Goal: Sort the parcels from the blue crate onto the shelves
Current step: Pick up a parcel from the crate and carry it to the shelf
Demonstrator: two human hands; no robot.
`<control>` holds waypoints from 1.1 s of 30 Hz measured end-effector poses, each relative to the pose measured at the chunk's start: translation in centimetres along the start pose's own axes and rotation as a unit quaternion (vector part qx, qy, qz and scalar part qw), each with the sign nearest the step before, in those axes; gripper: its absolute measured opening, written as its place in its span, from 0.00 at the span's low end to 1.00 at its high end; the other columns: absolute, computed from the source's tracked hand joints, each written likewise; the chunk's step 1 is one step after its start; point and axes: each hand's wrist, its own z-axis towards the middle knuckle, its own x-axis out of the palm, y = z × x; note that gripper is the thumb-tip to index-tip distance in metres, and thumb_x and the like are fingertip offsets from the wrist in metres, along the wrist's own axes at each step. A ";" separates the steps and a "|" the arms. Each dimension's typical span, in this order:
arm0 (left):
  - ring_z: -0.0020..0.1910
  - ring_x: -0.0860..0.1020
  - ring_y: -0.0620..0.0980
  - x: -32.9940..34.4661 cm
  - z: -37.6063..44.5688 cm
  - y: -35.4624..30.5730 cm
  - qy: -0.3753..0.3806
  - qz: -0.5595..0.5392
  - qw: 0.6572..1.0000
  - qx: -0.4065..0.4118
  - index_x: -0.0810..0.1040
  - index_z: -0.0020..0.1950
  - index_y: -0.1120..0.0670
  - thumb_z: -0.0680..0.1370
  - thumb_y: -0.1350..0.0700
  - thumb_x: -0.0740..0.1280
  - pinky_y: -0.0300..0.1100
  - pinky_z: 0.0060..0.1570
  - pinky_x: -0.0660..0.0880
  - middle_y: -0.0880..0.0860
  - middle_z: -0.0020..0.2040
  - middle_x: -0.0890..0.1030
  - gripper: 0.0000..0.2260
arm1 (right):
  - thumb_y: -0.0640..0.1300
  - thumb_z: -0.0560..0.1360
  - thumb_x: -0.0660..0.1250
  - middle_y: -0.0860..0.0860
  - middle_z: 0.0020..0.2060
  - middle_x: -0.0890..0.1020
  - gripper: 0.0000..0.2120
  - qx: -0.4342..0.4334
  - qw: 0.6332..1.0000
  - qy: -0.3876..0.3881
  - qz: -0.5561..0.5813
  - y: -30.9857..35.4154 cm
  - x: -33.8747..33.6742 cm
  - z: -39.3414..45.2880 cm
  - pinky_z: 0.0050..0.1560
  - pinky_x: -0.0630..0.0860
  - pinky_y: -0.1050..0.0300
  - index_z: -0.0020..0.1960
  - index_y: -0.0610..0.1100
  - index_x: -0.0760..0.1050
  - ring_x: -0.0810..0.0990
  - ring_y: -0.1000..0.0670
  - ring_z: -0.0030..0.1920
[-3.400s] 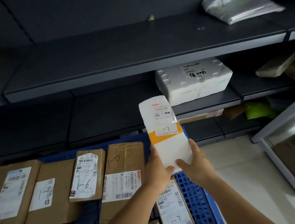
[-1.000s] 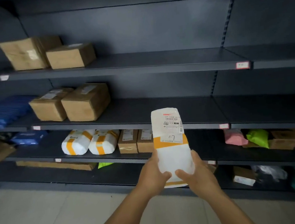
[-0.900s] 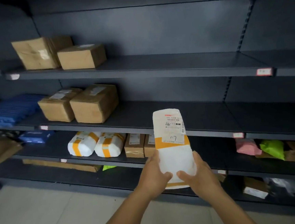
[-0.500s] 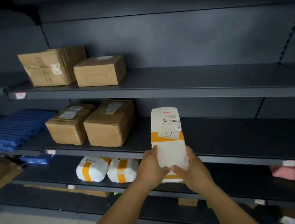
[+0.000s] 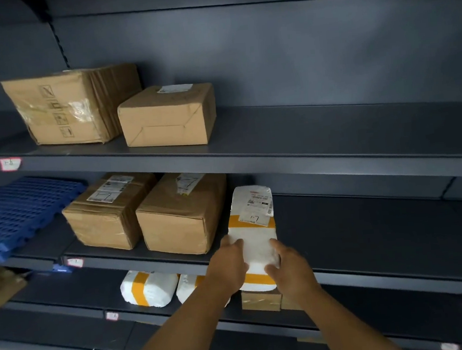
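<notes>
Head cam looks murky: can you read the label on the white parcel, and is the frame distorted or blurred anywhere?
Head view: dim, with a soft bright patch on the back panel; the white parcel label shows a handwritten mark but its print is too soft to read; left hand and right hand slightly smeared; shelf edge bows from the wide lens; corners darken.

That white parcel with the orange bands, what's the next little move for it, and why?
Probably slide the white parcel further onto the middle shelf and let go. Both the left hand and right hand grip its near end, which overhangs the shelf edge, beside the brown box marked like it.
</notes>
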 end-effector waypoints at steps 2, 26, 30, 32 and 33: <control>0.67 0.69 0.54 0.2 1.4 0.3 -0.013 0.024 1.000 0.010 0.60 0.75 0.56 0.80 0.57 0.62 0.45 0.66 0.69 0.56 0.75 0.57 0.23 | 0.46 0.79 0.64 0.47 0.68 0.70 0.29 -0.001 1.000 -0.005 -0.007 0.2 0.1 1.4 0.62 0.75 0.55 0.77 0.51 0.57 0.73 0.49 0.64; 0.78 0.47 0.55 1.1 2.6 -2.8 -0.044 0.166 0.979 0.109 0.45 0.79 0.56 0.81 0.53 0.62 0.47 0.74 0.46 0.56 0.79 0.48 0.34 | 0.52 0.77 0.65 0.50 0.78 0.50 0.41 -0.027 0.983 -0.015 -0.180 -1.5 -2.4 1.1 0.75 0.48 0.51 0.79 0.49 0.42 0.49 0.47 0.77; 0.78 0.48 0.54 2.4 -0.1 -5.1 -0.048 0.126 0.979 0.151 0.45 0.79 0.56 0.81 0.56 0.60 0.45 0.75 0.45 0.55 0.79 0.49 0.32 | 0.53 0.78 0.63 0.49 0.78 0.48 0.40 0.001 0.980 -0.029 -0.198 -3.2 -3.4 -3.0 0.77 0.45 0.51 0.79 0.47 0.40 0.47 0.47 0.77; 0.78 0.48 0.54 3.3 -1.4 -6.4 -0.038 0.123 0.976 0.174 0.44 0.79 0.56 0.82 0.56 0.59 0.45 0.75 0.45 0.55 0.79 0.49 0.32 | 0.54 0.79 0.61 0.49 0.78 0.48 0.39 0.021 0.981 -0.040 -0.191 -4.4 -4.0 -5.2 0.77 0.44 0.52 0.79 0.46 0.41 0.46 0.47 0.77; 0.78 0.48 0.53 3.7 -2.0 -7.0 -0.034 0.119 0.975 0.182 0.43 0.79 0.56 0.82 0.55 0.59 0.45 0.75 0.45 0.55 0.79 0.48 0.32 | 0.54 0.79 0.61 0.50 0.78 0.48 0.39 0.035 0.981 -0.043 -0.187 -5.0 -4.2 -6.1 0.77 0.44 0.52 0.79 0.46 0.41 0.46 0.48 0.78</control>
